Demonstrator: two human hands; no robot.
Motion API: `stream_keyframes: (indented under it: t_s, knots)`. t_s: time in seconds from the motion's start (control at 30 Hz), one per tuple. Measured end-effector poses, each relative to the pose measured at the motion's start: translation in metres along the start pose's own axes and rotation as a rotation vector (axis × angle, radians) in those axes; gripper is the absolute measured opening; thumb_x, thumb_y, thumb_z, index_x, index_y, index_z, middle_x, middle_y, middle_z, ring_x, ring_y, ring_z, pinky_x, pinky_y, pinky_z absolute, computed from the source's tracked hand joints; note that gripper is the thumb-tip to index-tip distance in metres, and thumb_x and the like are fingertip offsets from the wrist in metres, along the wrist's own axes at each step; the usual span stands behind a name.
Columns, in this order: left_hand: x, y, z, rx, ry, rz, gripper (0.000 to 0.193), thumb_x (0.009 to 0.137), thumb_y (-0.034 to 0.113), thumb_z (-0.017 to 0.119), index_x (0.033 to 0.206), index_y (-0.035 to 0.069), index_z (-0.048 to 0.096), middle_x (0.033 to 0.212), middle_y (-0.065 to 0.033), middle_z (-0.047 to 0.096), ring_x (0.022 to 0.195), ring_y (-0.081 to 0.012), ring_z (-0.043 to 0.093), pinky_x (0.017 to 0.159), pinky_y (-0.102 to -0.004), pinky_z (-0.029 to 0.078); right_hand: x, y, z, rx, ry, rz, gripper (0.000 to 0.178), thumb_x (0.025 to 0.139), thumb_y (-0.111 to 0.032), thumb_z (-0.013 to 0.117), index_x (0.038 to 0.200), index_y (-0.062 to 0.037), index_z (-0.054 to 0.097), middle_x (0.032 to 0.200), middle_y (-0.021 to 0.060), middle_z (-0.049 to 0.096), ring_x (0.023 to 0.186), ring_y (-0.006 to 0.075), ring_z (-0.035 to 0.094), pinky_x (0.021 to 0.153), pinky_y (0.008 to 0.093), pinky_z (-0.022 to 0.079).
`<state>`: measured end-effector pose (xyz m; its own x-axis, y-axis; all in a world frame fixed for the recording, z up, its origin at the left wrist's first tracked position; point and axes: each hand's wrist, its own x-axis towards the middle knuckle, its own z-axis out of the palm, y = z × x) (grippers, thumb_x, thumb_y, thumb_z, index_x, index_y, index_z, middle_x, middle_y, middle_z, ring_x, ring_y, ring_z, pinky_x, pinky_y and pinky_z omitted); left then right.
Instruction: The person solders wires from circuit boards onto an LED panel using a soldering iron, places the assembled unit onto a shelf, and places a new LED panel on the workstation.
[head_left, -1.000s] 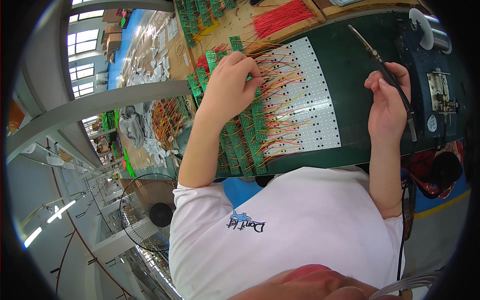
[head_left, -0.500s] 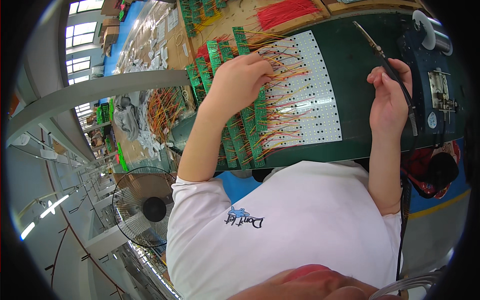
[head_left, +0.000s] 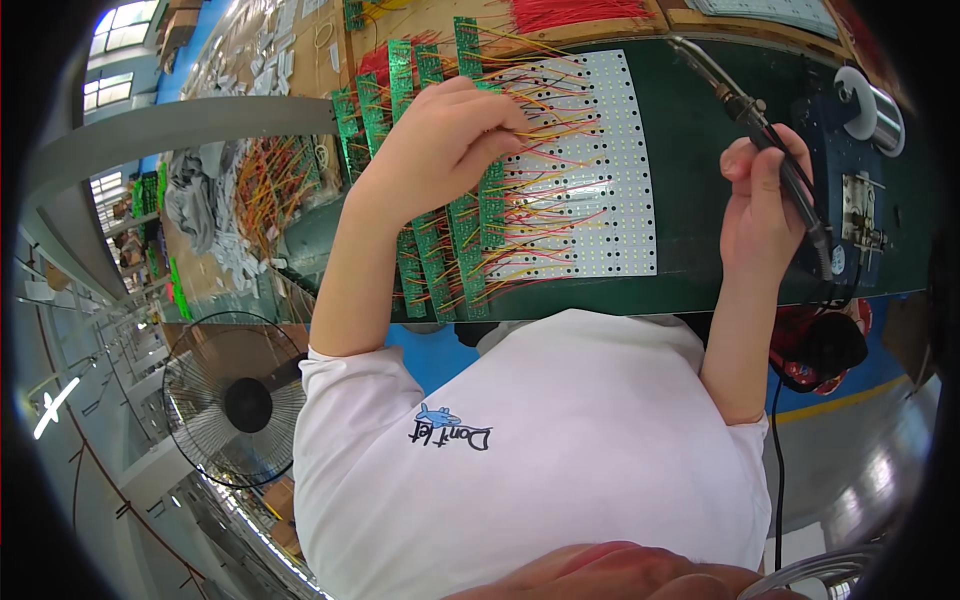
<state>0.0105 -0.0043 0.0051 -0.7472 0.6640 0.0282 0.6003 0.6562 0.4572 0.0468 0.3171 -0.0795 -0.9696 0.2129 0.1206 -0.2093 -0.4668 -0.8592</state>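
My left hand [head_left: 450, 140] is closed in a pinch among the thin red and yellow wires [head_left: 560, 130]. Its fingertips are on a wire at the left side of a white panel [head_left: 610, 190] dotted with small pale squares; how many wires they hold is hidden. Several narrow green circuit boards [head_left: 465, 250] lie side by side under and around this hand, their wires reaching over the panel. To the panel's right, my right hand [head_left: 765, 205] grips a soldering iron [head_left: 745, 105] by its dark handle. The iron's metal tip points up and left, raised near the panel's far right corner.
A spool of solder wire [head_left: 872, 115] sits on a dark blue device [head_left: 845, 150] at the right. Bundled red wires [head_left: 575, 12] lie in a wooden tray beyond. A grey curved bar [head_left: 230, 118] crosses on the left, near more tangled wires [head_left: 268, 195]. A fan [head_left: 248, 405] stands lower left.
The whole view has shifted, so the table appears further left and up. The soldering iron's tip has come closer to the panel. My left hand stays pinched among the wires.
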Motion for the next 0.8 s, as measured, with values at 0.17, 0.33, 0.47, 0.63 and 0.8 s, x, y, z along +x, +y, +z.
stream_keyframes:
  t_s: [0.17, 0.33, 0.47, 0.63, 0.8]
  knots:
    - [0.011, 0.017, 0.023, 0.082, 0.105, 0.050, 0.006, 0.090, 0.009, 0.067, 0.096, 0.007, 0.067, 0.092, -0.0083, 0.069, 0.093, -0.0311, 0.062, 0.086, -0.0408, 0.047, 0.011, -0.020, -0.007, -0.200, -0.068, -0.160, 0.059, 0.097, -0.050, 0.066, 0.122, 0.0036, 0.061, 0.090, 0.0094, 0.066, 0.080, 0.0181, 0.062, 0.075, 0.0301, 0.049]
    - [0.015, 0.022, 0.049, -0.126, 0.133, 0.016, 0.009, 0.091, 0.011, 0.068, 0.098, 0.005, 0.069, 0.089, -0.0116, 0.070, 0.084, -0.0337, 0.066, 0.075, -0.0430, 0.053, 0.026, -0.027, -0.013, -0.228, 0.002, -0.073, 0.051, 0.100, -0.038, 0.065, 0.129, 0.0038, 0.060, 0.100, 0.0122, 0.071, 0.087, 0.0224, 0.064, 0.083, 0.0381, 0.053]
    - [0.015, 0.015, 0.054, -0.172, 0.226, -0.037, 0.012, 0.092, 0.013, 0.069, 0.100, 0.005, 0.072, 0.086, -0.0124, 0.071, 0.078, -0.0334, 0.068, 0.069, -0.0417, 0.055, 0.033, -0.017, -0.017, -0.108, -0.047, -0.003, 0.048, 0.100, -0.034, 0.067, 0.130, 0.0037, 0.059, 0.099, 0.0120, 0.071, 0.087, 0.0231, 0.065, 0.081, 0.0369, 0.052]
    - [0.016, 0.012, 0.066, -0.091, 0.238, -0.107, 0.010, 0.090, 0.012, 0.070, 0.098, 0.008, 0.074, 0.086, -0.0094, 0.071, 0.079, -0.0304, 0.070, 0.068, -0.0407, 0.057, 0.038, -0.004, -0.020, -0.067, -0.227, 0.080, 0.046, 0.099, -0.037, 0.067, 0.123, 0.0014, 0.060, 0.092, 0.0120, 0.071, 0.080, 0.0240, 0.065, 0.073, 0.0348, 0.050]
    - [0.015, 0.010, 0.079, -0.001, 0.230, -0.131, 0.010, 0.084, 0.011, 0.074, 0.094, 0.012, 0.076, 0.085, -0.0062, 0.071, 0.074, -0.0262, 0.070, 0.064, -0.0378, 0.057, 0.034, 0.004, -0.017, -0.092, -0.258, 0.189, 0.032, 0.096, -0.025, 0.073, 0.110, -0.0012, 0.057, 0.092, 0.0112, 0.069, 0.077, 0.0210, 0.066, 0.067, 0.0319, 0.052]
